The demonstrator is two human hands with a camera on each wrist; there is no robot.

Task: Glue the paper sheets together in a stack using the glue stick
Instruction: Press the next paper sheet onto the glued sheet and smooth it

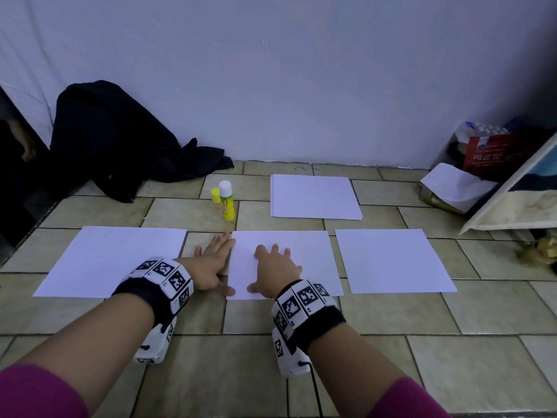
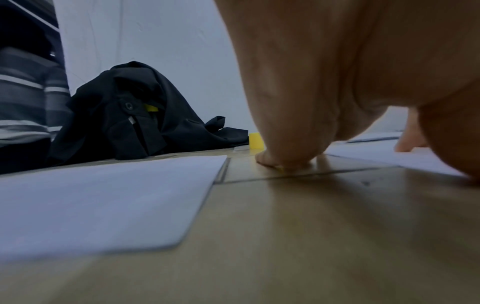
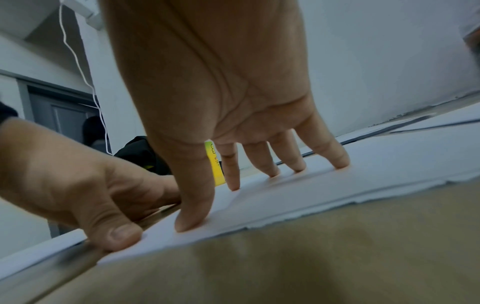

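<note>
Several white paper sheets lie on the tiled floor. My right hand (image 1: 272,268) presses flat with spread fingers (image 3: 259,162) on the middle sheet (image 1: 304,251), which is a small stack (image 3: 324,193) with uneven edges. My left hand (image 1: 212,265) rests flat on the floor along that sheet's left edge, its thumb (image 3: 116,234) touching the near corner. Another sheet (image 1: 111,260) lies to the left, one (image 1: 391,260) to the right and a stack (image 1: 315,196) behind. The yellow glue stick (image 1: 226,200) stands uncapped behind the hands, its yellow cap (image 1: 215,195) beside it.
A dark garment (image 1: 120,140) is heaped against the white wall at the back left. At the back right stand a bag of boxes (image 1: 488,152), crumpled white paper (image 1: 455,185) and a leaning board (image 1: 518,188). Bare tiles (image 1: 331,372) stretch in front of the sheets.
</note>
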